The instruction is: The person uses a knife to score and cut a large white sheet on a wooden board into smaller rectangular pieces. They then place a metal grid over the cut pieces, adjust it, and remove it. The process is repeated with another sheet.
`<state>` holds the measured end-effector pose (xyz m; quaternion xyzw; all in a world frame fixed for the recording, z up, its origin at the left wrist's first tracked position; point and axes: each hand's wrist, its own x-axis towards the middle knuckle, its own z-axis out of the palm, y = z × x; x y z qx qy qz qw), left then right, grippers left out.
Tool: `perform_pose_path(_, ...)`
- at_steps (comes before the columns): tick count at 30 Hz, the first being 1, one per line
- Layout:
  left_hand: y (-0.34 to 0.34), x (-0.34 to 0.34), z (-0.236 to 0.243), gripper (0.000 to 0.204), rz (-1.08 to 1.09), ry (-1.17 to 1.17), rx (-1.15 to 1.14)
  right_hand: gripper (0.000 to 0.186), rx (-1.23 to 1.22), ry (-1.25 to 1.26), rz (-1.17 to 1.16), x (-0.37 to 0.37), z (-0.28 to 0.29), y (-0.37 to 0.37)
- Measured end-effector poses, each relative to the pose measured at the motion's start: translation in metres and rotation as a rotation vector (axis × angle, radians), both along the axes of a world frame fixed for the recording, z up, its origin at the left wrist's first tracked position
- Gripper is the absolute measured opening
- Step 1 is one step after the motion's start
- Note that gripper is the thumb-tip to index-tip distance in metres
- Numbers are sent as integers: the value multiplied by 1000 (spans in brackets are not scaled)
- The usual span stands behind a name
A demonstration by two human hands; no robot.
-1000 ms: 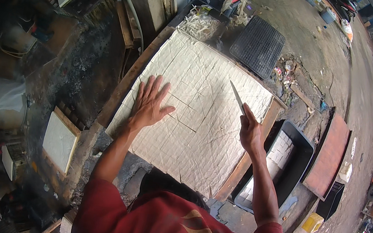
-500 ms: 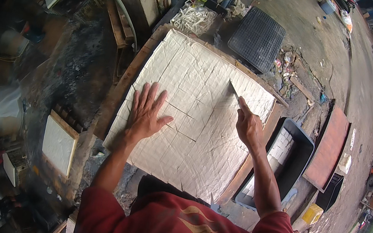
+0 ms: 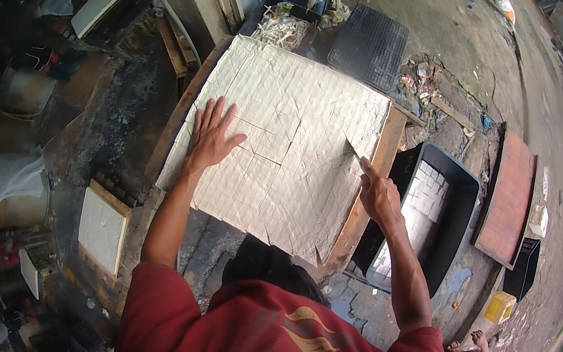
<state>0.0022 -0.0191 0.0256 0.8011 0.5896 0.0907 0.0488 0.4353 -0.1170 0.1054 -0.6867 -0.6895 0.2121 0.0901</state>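
Left fingers spread flat on the scored white slab; right fingers closed around 1 knife (pointing ahead of them).

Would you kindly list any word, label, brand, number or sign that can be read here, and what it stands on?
No text can be read.
Red shirt: a gold wavy emblem, no legible letters.
White-and-orange sack, upper right: any print is too small.
Pale slab under the left hand: lines, no lettering visible.
Knife in the right hand: no marking discernible.
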Motion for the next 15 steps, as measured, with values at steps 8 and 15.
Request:
perform_pose_path(8,14,-9,11,86,47,77,-18,43,-161,-1,-13,46,69,-59)
perform_pose_path(15,6,-7,6,92,-2,-14,-44,44,5,201,-180,-5,17,61)
